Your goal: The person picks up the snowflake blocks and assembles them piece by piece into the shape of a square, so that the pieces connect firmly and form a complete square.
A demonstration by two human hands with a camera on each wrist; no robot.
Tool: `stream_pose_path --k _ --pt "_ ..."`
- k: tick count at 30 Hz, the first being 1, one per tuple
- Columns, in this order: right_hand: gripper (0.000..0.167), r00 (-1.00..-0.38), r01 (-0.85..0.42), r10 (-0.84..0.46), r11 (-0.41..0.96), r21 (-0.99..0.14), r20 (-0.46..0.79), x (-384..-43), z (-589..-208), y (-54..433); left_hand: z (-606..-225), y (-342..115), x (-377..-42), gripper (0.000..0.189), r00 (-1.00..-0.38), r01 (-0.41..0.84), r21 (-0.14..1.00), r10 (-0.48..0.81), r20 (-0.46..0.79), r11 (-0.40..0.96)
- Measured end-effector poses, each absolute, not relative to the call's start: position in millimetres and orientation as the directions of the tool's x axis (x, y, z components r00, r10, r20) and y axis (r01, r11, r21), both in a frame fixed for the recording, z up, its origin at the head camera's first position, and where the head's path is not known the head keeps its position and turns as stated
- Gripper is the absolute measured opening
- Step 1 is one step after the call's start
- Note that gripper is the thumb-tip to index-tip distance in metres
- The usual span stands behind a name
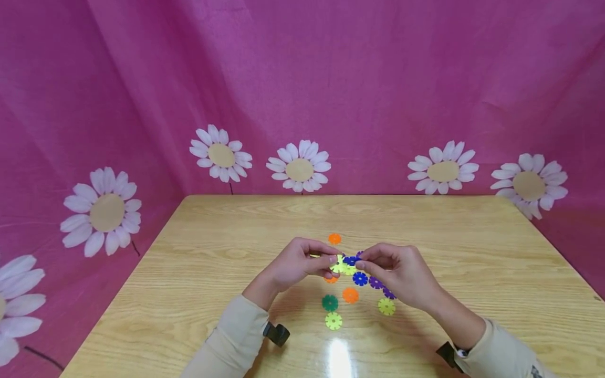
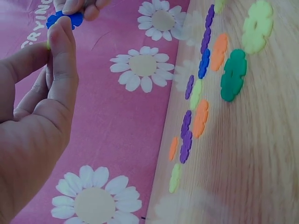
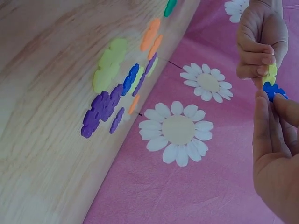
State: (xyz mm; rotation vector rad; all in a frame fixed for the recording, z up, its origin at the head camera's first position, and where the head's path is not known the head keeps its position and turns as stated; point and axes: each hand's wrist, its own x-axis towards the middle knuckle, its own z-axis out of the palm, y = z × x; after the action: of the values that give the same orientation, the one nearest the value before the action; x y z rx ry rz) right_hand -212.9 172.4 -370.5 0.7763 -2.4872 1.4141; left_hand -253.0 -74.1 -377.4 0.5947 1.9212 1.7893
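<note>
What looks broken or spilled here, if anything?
Nothing stands out: none of the discs on the table looks broken. Left fingers pinch a yellow disc, right fingers a blue one. The white patch is probably shiny light, not a spill.

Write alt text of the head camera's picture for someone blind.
A person's left hand holds a yellow notched disc up to a blue notched disc pinched in the right hand, above a wooden table. More notched discs in orange, green, yellow, blue and purple lie on it, before a magenta cloth with white daisies.

Even light; white glare on table (near side); wrist views hazier.
</note>
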Motion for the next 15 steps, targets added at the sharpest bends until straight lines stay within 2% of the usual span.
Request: stream_pose_path --k 10,15 --pt "0.009 -0.762 -0.638 -0.431 0.378 -0.671 0.483 -214.5 -376.9 172.9 -380.0 -68.9 -251.1 0.034 -0.808 -0.058 0.998 0.587 -0.052 0.010" --pt "0.012 -0.768 -0.639 -0.402 0.414 -0.649 0.499 -215.1 -376.2 169.5 -382.0 -68.9 -251.1 0.032 -0.827 -0.091 0.995 0.555 -0.092 0.028"
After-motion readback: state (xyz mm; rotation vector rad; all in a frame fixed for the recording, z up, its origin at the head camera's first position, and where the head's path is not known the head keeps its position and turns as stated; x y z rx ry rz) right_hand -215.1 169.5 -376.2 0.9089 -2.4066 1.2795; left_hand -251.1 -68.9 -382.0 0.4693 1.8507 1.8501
